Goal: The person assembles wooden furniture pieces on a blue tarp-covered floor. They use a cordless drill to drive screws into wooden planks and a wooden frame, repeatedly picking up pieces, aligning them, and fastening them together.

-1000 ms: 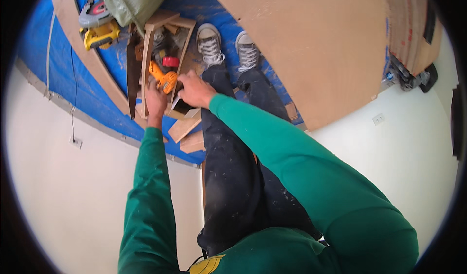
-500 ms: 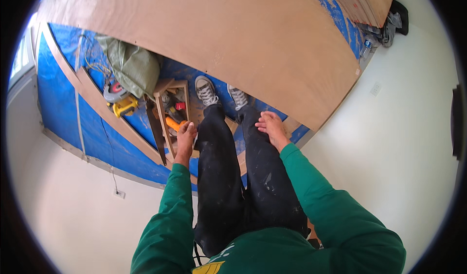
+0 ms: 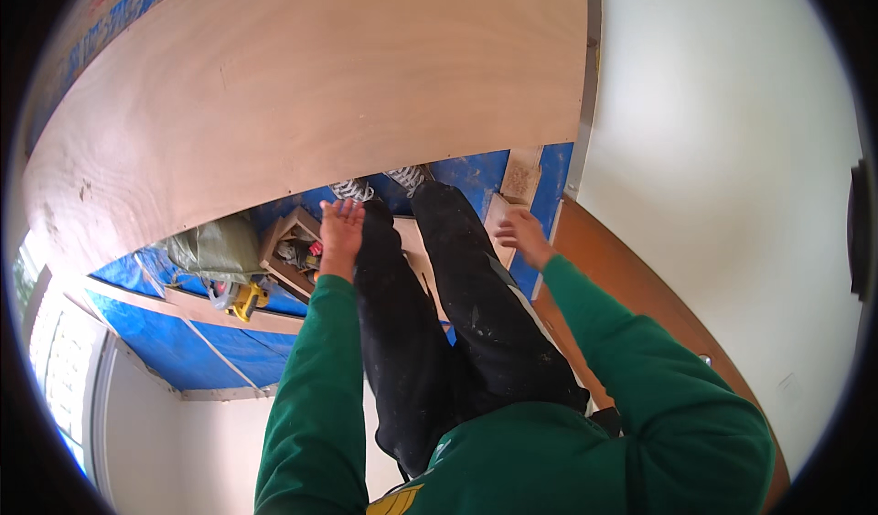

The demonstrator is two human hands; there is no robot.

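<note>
My left hand point(image 3: 341, 236) is held out over my left leg with its fingers stretched and nothing in it. Just left of it is an open wooden box point(image 3: 291, 248) with tools inside, which the hand partly covers. My right hand point(image 3: 524, 233) hangs to the right of my right knee, fingers loosely apart and empty. A large plywood sheet point(image 3: 338, 76) lies in front of my feet, and its near edge reaches over my sneakers point(image 3: 409, 178). Neither hand appears to touch the sheet.
A yellow circular saw point(image 3: 245, 301) and a greenish sack point(image 3: 218, 246) lie to the left on the blue floor sheeting point(image 3: 174, 339). Long wooden strips point(image 3: 197, 306) run there too. A white wall point(image 3: 704, 149) and a brown panel point(image 3: 622, 286) bound the right side.
My view has swung leftward, so the plywood sheet now spans the upper left and the window shows more. My left hand's fingers have straightened. The brown panel has come into view at right.
</note>
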